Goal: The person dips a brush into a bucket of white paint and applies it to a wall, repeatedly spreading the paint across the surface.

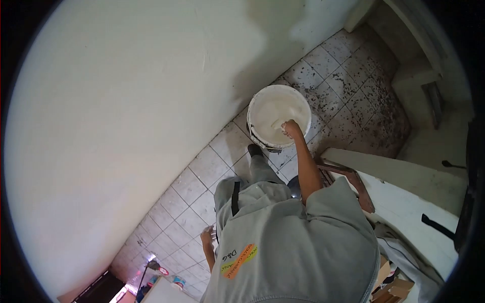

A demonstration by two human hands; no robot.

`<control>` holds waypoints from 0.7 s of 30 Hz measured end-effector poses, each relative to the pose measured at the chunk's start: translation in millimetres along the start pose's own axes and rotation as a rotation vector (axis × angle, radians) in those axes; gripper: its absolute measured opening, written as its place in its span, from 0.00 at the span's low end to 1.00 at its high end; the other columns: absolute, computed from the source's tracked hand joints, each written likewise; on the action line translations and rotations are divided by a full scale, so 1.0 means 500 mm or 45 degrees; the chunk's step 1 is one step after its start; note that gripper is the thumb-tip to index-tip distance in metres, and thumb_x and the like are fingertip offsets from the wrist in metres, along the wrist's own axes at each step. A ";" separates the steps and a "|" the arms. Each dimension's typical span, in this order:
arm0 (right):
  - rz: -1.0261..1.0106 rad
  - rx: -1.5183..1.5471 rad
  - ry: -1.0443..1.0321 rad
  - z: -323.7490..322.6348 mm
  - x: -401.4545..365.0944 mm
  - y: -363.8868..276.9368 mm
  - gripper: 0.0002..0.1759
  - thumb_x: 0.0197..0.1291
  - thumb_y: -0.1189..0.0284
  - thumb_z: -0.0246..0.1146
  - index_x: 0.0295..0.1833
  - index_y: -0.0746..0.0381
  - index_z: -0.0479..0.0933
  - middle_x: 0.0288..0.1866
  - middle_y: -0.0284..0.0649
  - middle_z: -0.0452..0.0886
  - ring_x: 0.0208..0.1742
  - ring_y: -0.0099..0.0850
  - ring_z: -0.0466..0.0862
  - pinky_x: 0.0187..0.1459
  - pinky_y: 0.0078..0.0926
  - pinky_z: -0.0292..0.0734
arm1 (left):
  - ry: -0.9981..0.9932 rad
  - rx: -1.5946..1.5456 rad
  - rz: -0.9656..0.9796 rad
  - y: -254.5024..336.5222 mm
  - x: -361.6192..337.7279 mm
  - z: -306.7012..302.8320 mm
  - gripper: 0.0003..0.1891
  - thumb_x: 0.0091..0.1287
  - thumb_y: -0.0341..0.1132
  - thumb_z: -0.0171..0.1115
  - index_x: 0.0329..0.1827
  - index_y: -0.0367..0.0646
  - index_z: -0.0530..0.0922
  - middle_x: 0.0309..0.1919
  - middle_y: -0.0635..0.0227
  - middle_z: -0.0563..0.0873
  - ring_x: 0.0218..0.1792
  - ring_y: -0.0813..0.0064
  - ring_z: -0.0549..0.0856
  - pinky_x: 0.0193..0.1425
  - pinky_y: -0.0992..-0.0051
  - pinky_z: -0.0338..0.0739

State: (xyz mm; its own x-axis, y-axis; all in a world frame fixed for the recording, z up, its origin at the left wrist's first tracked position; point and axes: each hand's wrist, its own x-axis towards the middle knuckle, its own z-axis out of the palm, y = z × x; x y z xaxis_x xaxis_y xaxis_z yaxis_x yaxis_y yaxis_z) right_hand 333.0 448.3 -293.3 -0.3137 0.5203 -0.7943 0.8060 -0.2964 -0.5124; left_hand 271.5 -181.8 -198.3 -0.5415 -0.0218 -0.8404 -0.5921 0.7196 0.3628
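Note:
My right hand (291, 129) reaches over the rim into a large white bucket (255, 132), its fingers closed around a small pale tool (276, 123). The tool's exact kind is hard to make out. Whitish material (278, 107) lies inside the bucket, close to the tool. Low at my left side hangs my left hand (207, 236), beside my grey trousers. Its fingers look loosely apart and bear white smears; part of the hand is hidden by my clothing.
A pale wall (136, 111) runs along the left, against the tiled floor (189, 187). Dark flakes (348, 86) litter the tiles beyond the bucket. On the right are a brown wooden frame (361, 189), a white panel (404, 202) and cardboard boxes (394, 290). A cable (143, 278) stands lower left.

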 end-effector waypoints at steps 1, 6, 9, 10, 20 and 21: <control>0.035 -0.018 0.000 0.001 0.012 -0.003 0.15 0.55 0.65 0.55 0.24 0.65 0.75 0.16 0.40 0.76 0.14 0.29 0.73 0.17 0.30 0.66 | 0.025 -0.132 -0.046 0.037 -0.019 0.003 0.15 0.66 0.42 0.55 0.50 0.44 0.79 0.30 0.66 0.83 0.24 0.75 0.79 0.24 0.77 0.70; 0.143 -0.132 -0.005 0.015 0.045 -0.013 0.13 0.55 0.67 0.56 0.27 0.67 0.75 0.16 0.42 0.74 0.11 0.28 0.68 0.14 0.30 0.62 | 0.124 -0.200 -0.118 0.071 -0.044 -0.019 0.15 0.67 0.41 0.55 0.50 0.42 0.78 0.30 0.61 0.84 0.22 0.74 0.80 0.21 0.77 0.71; 0.191 -0.284 0.012 0.033 0.076 -0.007 0.16 0.56 0.65 0.54 0.21 0.62 0.75 0.14 0.37 0.74 0.14 0.29 0.73 0.24 0.36 0.70 | 0.171 -0.255 -0.160 0.058 -0.061 -0.028 0.16 0.68 0.41 0.54 0.51 0.41 0.78 0.30 0.60 0.84 0.22 0.72 0.81 0.21 0.77 0.71; 0.168 -0.265 0.059 0.038 0.076 -0.008 0.16 0.56 0.65 0.53 0.21 0.62 0.75 0.13 0.38 0.74 0.14 0.29 0.73 0.24 0.36 0.71 | 0.192 -0.265 -0.161 0.055 -0.069 -0.025 0.16 0.68 0.41 0.54 0.51 0.41 0.78 0.30 0.60 0.84 0.22 0.72 0.81 0.21 0.77 0.71; 0.054 -0.033 0.001 0.004 0.023 0.017 0.16 0.56 0.64 0.56 0.25 0.66 0.76 0.15 0.40 0.74 0.12 0.29 0.71 0.16 0.32 0.63 | 0.070 0.636 0.327 -0.095 -0.072 0.004 0.15 0.68 0.42 0.56 0.49 0.41 0.79 0.30 0.61 0.84 0.22 0.73 0.80 0.22 0.76 0.72; 0.059 -0.054 -0.028 -0.004 0.007 0.009 0.15 0.56 0.66 0.56 0.26 0.66 0.76 0.15 0.40 0.73 0.10 0.27 0.68 0.13 0.30 0.60 | 0.058 0.654 0.339 -0.097 -0.072 0.005 0.15 0.68 0.42 0.56 0.49 0.41 0.79 0.29 0.61 0.84 0.22 0.73 0.80 0.22 0.76 0.72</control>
State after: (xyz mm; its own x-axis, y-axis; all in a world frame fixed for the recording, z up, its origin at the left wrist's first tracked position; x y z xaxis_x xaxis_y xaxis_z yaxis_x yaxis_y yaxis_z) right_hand 336.3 450.3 -297.7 -0.2862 0.4890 -0.8240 0.8404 -0.2849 -0.4610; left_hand 320.9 -214.0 -186.7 -0.6640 0.1848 -0.7245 -0.0722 0.9486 0.3081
